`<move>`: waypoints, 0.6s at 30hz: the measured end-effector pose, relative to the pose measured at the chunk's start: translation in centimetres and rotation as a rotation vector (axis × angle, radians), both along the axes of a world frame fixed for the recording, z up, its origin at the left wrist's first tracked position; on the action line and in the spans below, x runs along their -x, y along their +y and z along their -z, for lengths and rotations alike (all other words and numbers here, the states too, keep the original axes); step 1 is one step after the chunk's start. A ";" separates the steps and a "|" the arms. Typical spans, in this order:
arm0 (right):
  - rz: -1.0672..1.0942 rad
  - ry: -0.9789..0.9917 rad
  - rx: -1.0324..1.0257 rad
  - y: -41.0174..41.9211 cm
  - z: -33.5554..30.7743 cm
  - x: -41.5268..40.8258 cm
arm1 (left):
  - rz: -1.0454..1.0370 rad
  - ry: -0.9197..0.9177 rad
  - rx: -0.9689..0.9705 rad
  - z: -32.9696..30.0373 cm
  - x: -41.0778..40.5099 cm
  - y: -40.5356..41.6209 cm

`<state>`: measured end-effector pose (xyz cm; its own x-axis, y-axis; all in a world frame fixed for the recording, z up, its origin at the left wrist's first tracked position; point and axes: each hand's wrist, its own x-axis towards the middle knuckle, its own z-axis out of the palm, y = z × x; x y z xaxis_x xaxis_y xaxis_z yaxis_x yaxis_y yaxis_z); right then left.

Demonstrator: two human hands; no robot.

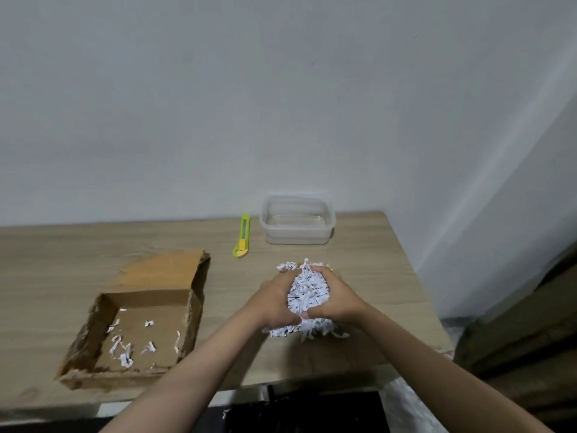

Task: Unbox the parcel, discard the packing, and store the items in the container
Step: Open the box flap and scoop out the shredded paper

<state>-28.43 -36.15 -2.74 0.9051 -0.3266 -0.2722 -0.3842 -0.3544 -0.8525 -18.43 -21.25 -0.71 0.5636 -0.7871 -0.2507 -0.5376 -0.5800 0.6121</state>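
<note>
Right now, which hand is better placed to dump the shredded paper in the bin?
Neither alone: left hand and right hand both cup the shredded paper. The black bin sits below the table edge, nearer the right forearm, so right leads slightly.

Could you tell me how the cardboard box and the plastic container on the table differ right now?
The cardboard box is brown, opaque and tattered, with paper scraps lying inside; the plastic container is clear, intact and looks empty. The box sits near the table's front left, the container at the back by the wall. The box looks wider and shallower. Both stand open, untouched by the hands.
</note>
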 end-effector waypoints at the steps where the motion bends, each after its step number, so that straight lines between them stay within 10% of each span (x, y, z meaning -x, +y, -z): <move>1: -0.023 0.011 0.058 0.0 -0.5 0.1 | 0.011 -0.032 0.004 0.0 0.0 0.2; 18: 0.010 -0.043 0.207 0.9 -5.4 1.8 | -0.157 -0.082 0.258 -0.2 2.3 3.3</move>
